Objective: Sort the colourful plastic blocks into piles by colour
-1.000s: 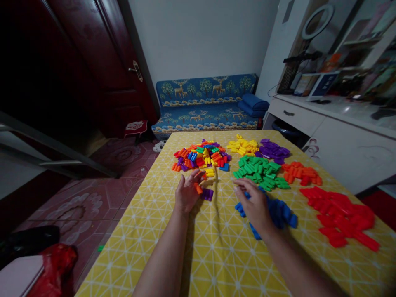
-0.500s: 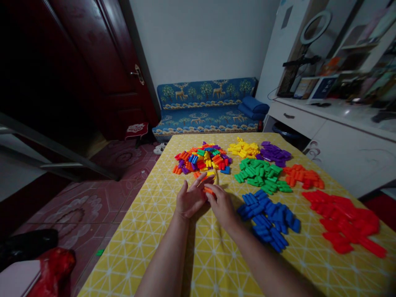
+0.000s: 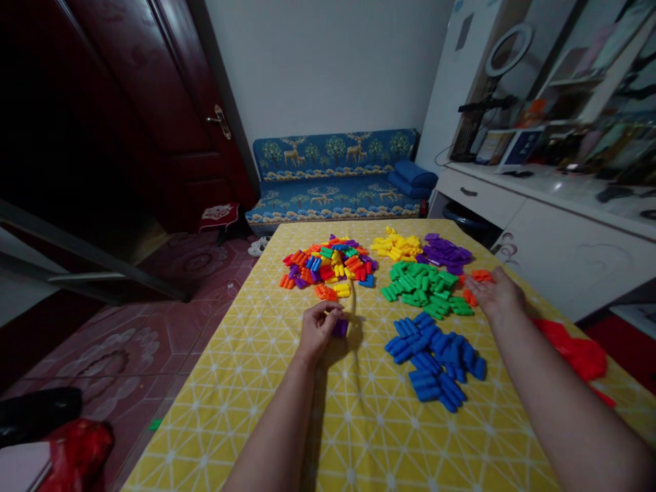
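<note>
My left hand (image 3: 316, 333) is over the near middle of the table, its fingers curled and closed on a purple plastic block (image 3: 340, 328). Off to the right, my right hand (image 3: 499, 295) reaches out with its fingers stretched and holds nothing that I can see. It lies at the orange block pile (image 3: 482, 275) and hides part of it. Green blocks (image 3: 423, 285) are just left of its fingertips. My right forearm covers part of the red block pile (image 3: 577, 350). Beyond my left hand lie an orange block (image 3: 324, 292) and a yellow block (image 3: 342, 290).
A mixed-colour heap (image 3: 328, 263) lies at the table's far left. Yellow blocks (image 3: 397, 244) and purple blocks (image 3: 445, 251) are at the far right, blue blocks (image 3: 435, 355) nearer. A patterned yellow cloth (image 3: 246, 417) covers the table. A white cabinet (image 3: 579, 239) stands to the right.
My hands were together with an orange block in the right fingers. My right hand has moved right to the orange pile and opened; my left has closed on a purple block.
</note>
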Demonstrator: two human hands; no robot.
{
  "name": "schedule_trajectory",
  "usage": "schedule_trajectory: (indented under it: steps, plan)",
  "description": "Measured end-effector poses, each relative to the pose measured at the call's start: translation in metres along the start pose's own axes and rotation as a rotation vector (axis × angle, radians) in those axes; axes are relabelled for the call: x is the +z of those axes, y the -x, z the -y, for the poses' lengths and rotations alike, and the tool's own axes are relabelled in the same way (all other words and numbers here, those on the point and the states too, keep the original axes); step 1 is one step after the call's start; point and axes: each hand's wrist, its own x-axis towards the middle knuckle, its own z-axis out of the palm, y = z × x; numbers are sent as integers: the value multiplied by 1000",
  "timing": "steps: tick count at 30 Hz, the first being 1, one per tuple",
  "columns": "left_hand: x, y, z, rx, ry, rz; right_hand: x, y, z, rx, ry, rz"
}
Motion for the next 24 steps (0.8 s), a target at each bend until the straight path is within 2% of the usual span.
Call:
schedule_trajectory:
  steps: [2, 4, 7, 9, 11, 15, 17, 20, 22, 24]
  plan:
    - [-1, -2, 3, 23, -63, -73, -4, -3, 5, 104, -16, -49]
    - [-2, -5, 5, 56, -112, -135, -4, 4, 6, 138, -33, -71]
    - [-2, -8, 7, 95, -146, -170, 5, 29, 2, 99, -58, -65]
    - [-2, -10, 6, 101, -148, -182, 16, 60, -6, 46, -72, -21]
    - [-2, -11, 5, 77, -138, -225, 30, 100, -20, -20, -28, 125]
    - [-7, -11, 5, -7, -82, -330, 58, 187, -55, -218, 428, 804]
    - [-9, -11, 7, -28, -69, -352, 68, 221, -69, -414, 639, 1018]
    - [-12, -11, 12, -65, -53, -352, 74, 252, -75, -683, 940, 1158]
    - [-12, -12, 15, -81, -46, -348, 75, 263, -73, -747, 1100, 1193]
    - [-12, -12, 16, -79, -54, -348, 74, 268, -70, -754, 1165, 1213]
